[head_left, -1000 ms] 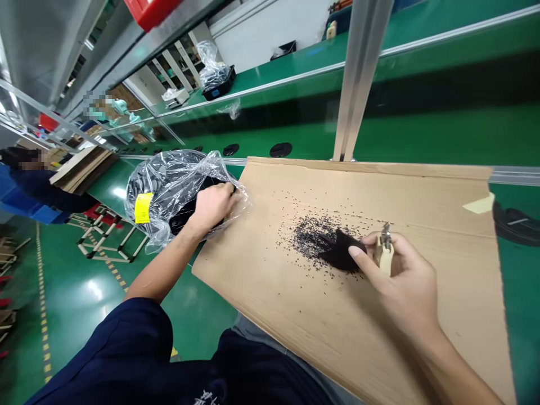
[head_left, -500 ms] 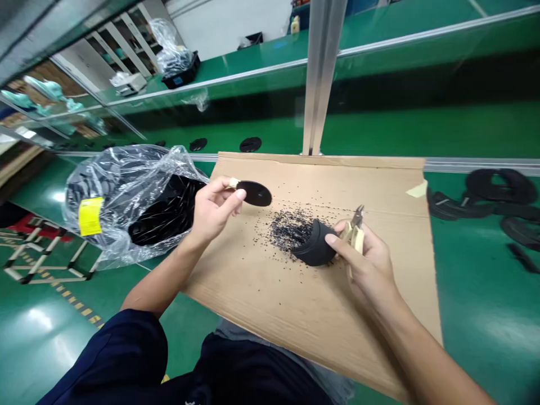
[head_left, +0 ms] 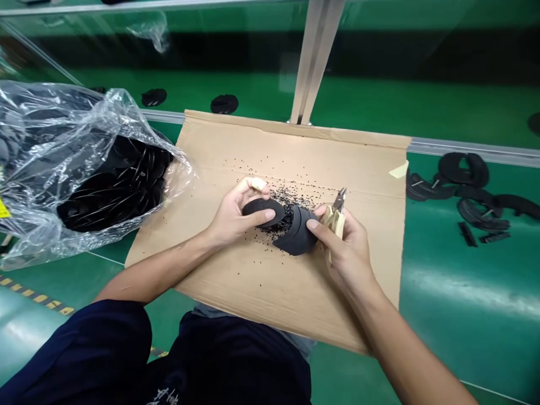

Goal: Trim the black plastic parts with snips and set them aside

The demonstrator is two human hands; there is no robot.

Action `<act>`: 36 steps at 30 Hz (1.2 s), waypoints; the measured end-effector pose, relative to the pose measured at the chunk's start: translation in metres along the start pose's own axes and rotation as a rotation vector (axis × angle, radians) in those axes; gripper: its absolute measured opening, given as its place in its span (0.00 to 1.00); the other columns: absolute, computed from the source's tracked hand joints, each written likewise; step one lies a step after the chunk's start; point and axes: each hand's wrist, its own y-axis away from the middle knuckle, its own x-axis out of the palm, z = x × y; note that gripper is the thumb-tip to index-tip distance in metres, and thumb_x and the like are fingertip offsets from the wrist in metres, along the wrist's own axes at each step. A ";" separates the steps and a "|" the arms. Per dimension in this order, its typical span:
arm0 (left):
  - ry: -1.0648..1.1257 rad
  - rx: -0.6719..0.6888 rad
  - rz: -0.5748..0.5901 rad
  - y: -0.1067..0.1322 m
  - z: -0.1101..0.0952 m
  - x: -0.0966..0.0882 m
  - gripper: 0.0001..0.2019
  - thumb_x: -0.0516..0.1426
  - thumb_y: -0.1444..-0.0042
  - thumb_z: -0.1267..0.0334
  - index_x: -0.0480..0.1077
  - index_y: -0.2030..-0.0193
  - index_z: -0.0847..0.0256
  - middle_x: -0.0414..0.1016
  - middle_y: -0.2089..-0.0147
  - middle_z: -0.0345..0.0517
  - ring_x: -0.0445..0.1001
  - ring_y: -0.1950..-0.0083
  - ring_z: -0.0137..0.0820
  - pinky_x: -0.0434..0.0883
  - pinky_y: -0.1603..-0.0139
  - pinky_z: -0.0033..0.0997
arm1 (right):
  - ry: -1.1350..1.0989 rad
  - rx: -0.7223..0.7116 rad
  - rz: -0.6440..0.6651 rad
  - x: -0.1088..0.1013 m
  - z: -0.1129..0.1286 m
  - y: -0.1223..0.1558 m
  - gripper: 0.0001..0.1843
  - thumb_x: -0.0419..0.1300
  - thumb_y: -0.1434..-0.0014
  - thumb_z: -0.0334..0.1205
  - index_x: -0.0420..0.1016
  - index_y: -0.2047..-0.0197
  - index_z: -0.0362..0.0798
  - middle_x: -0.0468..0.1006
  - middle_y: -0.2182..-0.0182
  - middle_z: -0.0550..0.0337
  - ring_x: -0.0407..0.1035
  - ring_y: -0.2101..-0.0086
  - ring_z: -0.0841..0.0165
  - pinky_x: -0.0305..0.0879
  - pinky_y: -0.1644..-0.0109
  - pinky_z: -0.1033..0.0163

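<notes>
Between thumb and fingers, my left hand [head_left: 238, 211] pinches a round black disc [head_left: 262, 212]; a pale wrap covers one fingertip. My right hand [head_left: 348, 242] grips a curved black piece [head_left: 297, 232] by its right end. The same hand also carries cream-handled nippers [head_left: 336, 216] in its palm, jaws pointing up and away. The disc and the curved piece are close side by side; I cannot tell whether they touch. Small black scraps [head_left: 291, 197] lie scattered beneath them on a cardboard sheet [head_left: 236, 304].
A clear plastic bag [head_left: 126, 121] full of black discs [head_left: 113, 185] lies at the left. Several curved black pieces [head_left: 464, 169] rest on the green bench at the right. A metal post [head_left: 316, 62] rises behind the cardboard, and more black discs [head_left: 224, 103] lie beyond its back edge.
My left hand has brought the disc down and right, close beside the curved piece. My right hand still holds the piece and the nippers. The view has tilted downward.
</notes>
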 end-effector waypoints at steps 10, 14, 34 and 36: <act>-0.036 -0.085 -0.021 0.001 -0.005 0.000 0.13 0.66 0.42 0.55 0.75 0.58 0.61 0.81 0.57 0.44 0.79 0.59 0.27 0.79 0.57 0.26 | 0.008 0.014 0.003 0.001 0.001 0.000 0.12 0.71 0.49 0.40 0.72 0.65 0.51 0.65 0.73 0.69 0.55 0.74 0.74 0.52 0.71 0.64; -0.018 -0.073 -0.113 0.000 -0.005 0.000 0.15 0.66 0.43 0.55 0.75 0.54 0.60 0.81 0.56 0.44 0.79 0.60 0.27 0.79 0.59 0.26 | 0.048 0.026 0.015 0.003 0.002 0.001 0.12 0.71 0.50 0.41 0.71 0.66 0.51 0.64 0.74 0.69 0.54 0.75 0.74 0.51 0.72 0.65; -0.185 0.046 -0.006 0.003 -0.006 0.000 0.14 0.67 0.44 0.61 0.74 0.52 0.59 0.76 0.62 0.42 0.74 0.63 0.24 0.75 0.64 0.21 | 0.017 0.064 0.032 0.006 0.001 0.003 0.17 0.72 0.51 0.43 0.68 0.67 0.51 0.68 0.74 0.70 0.63 0.78 0.75 0.60 0.74 0.65; -0.297 0.087 0.041 0.004 -0.006 -0.001 0.10 0.68 0.45 0.61 0.76 0.59 0.61 0.74 0.66 0.41 0.72 0.66 0.23 0.73 0.66 0.21 | 0.011 0.057 0.026 0.006 0.001 0.003 0.17 0.73 0.52 0.43 0.68 0.67 0.51 0.68 0.74 0.70 0.63 0.78 0.75 0.60 0.74 0.66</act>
